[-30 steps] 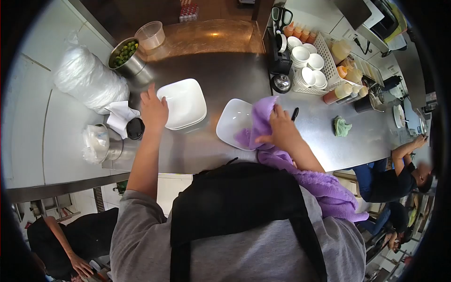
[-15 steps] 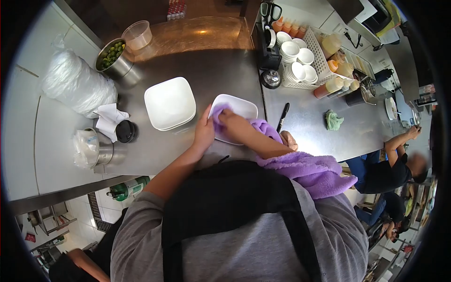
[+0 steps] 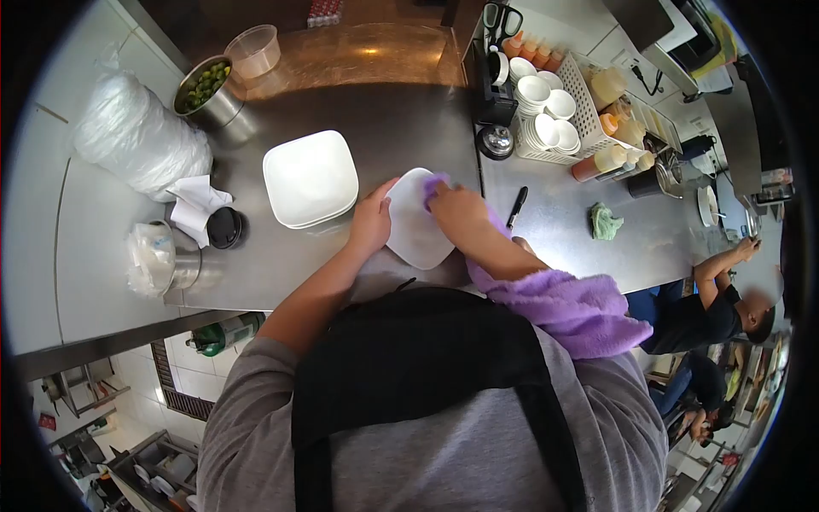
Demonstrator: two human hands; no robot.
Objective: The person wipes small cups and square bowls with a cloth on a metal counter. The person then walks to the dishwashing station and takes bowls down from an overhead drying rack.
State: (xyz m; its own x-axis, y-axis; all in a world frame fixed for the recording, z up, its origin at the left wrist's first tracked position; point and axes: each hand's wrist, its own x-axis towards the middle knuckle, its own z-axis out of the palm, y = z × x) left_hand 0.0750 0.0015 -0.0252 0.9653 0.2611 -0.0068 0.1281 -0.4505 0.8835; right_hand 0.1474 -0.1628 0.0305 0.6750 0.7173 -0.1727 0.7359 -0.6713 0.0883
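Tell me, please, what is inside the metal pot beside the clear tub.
The metal pot holds small green pieces, apparently fruit; only the top layer shows, and the pot's bottom is covered.

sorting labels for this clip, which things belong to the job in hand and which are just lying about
Part of the job:
- purple towel
- hand-held white bowl
- stacked white bowls, probably

Apparently just lying about:
- black marker
- green cloth
- clear tub

A grey short-sleeved shirt [image 3: 452, 456] shows under a black strapped apron [image 3: 418, 363]; the hands [image 3: 370, 224] are bare.
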